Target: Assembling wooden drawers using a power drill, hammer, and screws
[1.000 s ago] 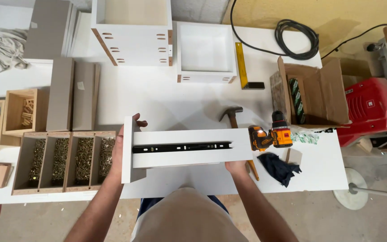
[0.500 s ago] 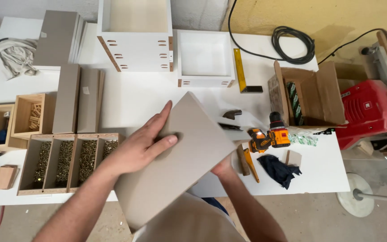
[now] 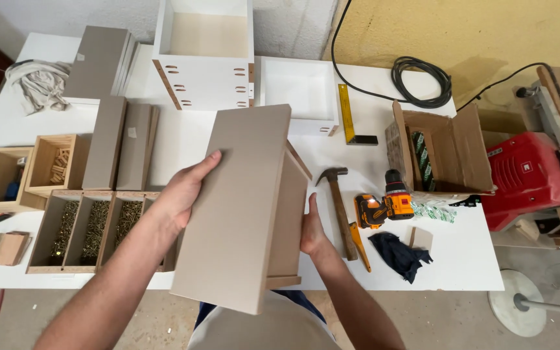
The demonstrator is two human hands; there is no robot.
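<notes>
White workbench (image 3: 384,155) | both hands grip tilted beige drawer box (image 3: 241,207)

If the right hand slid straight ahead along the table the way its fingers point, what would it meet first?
The right hand grips the beige drawer box and points up-frame. Beyond it lies bare white table, then probably the open white drawer. The hammer looks just to its right; depth is unclear.

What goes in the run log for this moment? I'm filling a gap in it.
left hand: grips beige panel at its left edge | right hand: supports its attached side piece | panel: lifted over white table | hammer: lying on table
</notes>
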